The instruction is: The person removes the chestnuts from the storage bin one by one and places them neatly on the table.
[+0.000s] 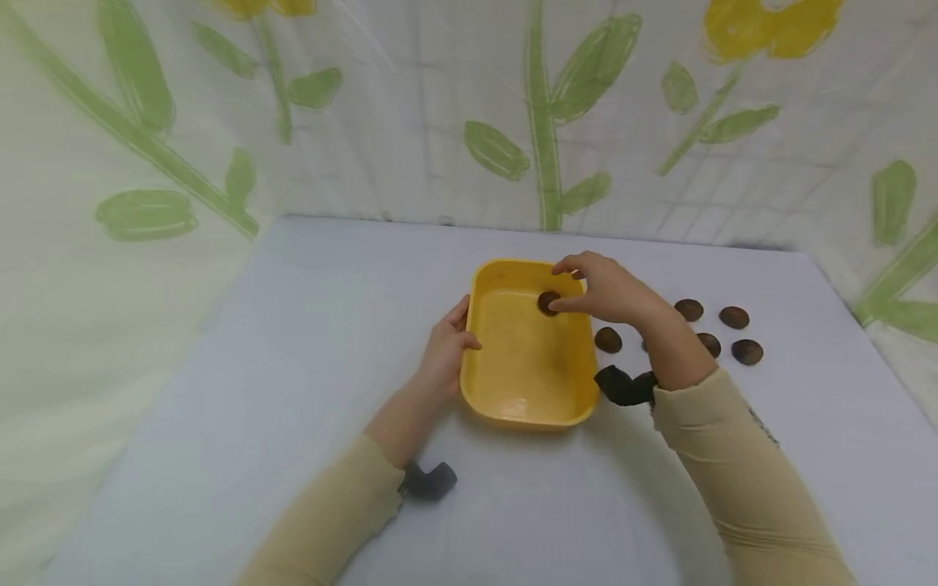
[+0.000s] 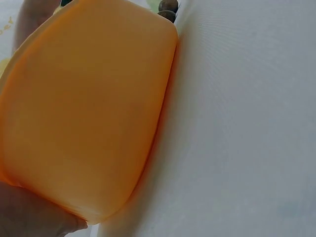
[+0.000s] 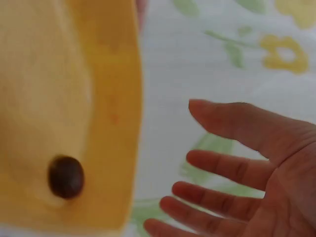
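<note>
A yellow rectangular tub (image 1: 523, 366) with rounded corners stands in the middle of the head view. My left hand (image 1: 443, 350) grips its left side, thumb over the rim. In the left wrist view that hand (image 2: 34, 212) is cut off by the frame, and the tub's outer surface (image 2: 94, 108) fills much of the picture. One dark brown, chestnut-like round piece (image 1: 546, 303) lies inside at the far right corner. Above that corner is my right hand (image 1: 611, 289), its thumb overlapping the piece. The right wrist view shows this hand (image 3: 286, 187) with fingers spread, holding nothing, apart from the piece (image 3: 66, 177).
Several similar brown pieces (image 1: 747, 352) lie on the white table (image 1: 330, 325) right of the tub, some partly behind my right forearm. One piece (image 1: 607, 340) sits close to the tub's right wall. A curtain (image 1: 410, 122) with painted flowers hangs behind the table.
</note>
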Demonstrator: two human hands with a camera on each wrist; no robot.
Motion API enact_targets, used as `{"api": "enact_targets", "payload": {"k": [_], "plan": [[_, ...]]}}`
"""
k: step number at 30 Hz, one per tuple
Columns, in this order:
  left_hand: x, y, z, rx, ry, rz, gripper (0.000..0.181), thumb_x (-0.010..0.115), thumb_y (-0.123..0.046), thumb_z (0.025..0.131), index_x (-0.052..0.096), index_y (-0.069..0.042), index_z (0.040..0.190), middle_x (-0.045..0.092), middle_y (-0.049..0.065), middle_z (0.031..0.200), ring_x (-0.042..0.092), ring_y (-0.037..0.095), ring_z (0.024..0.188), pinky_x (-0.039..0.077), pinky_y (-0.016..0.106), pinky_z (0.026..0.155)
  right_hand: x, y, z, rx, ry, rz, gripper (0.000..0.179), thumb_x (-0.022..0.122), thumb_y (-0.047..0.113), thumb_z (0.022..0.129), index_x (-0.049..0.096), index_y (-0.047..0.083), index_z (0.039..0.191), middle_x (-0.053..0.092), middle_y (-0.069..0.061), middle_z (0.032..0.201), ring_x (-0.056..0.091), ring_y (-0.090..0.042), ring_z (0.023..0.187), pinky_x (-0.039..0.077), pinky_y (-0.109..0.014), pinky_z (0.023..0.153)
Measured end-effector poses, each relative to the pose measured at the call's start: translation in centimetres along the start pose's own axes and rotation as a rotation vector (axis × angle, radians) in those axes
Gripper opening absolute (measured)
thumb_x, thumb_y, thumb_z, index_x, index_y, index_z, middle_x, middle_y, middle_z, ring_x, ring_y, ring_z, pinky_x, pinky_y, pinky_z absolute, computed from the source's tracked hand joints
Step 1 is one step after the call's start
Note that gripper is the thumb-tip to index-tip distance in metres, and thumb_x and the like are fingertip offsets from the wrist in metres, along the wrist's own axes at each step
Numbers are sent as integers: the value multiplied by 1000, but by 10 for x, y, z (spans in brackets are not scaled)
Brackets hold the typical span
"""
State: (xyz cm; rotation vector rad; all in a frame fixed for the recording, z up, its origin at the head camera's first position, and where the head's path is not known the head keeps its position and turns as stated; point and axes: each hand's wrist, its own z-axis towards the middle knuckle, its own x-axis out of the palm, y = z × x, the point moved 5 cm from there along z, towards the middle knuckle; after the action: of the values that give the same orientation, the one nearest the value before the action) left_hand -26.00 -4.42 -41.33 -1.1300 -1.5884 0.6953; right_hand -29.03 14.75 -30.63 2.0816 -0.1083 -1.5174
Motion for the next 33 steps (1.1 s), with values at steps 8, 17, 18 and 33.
{"api": "enact_targets", "payload": {"k": [8,17,18,33], "plan": [[3,2,-1,28,19,-5,83,36,21,71,25,-10,148,26,4,154,26,17,140,30,35,112,43,-3,54,67,130,-59,54,61,24,87,47,-8,128,54,-26,124,56,-35,107,46,-44,93],[7,1,-3,25,16,13,82,36,22,72,25,-9,148,25,5,154,24,17,141,27,35,113,60,-15,67,18,92,-154,11,57,3,80,60,-5,87,56,-13,78,46,-23,71,40,-30,66],[7,0,-3,28,14,17,82,36,22,72,25,-9,147,25,5,154,24,17,141,27,35,113,61,-14,67,19,92,-155,8,58,1,79,60,-4,85,55,-12,77,45,-22,71,39,-29,65],[7,1,-3,27,31,33,81,36,20,74,23,-10,148,23,5,155,24,19,141,28,35,113,61,-6,60,-40,36,25,31,69,8,76,64,2,106,63,-20,108,57,-28,92,48,-35,79]]}}
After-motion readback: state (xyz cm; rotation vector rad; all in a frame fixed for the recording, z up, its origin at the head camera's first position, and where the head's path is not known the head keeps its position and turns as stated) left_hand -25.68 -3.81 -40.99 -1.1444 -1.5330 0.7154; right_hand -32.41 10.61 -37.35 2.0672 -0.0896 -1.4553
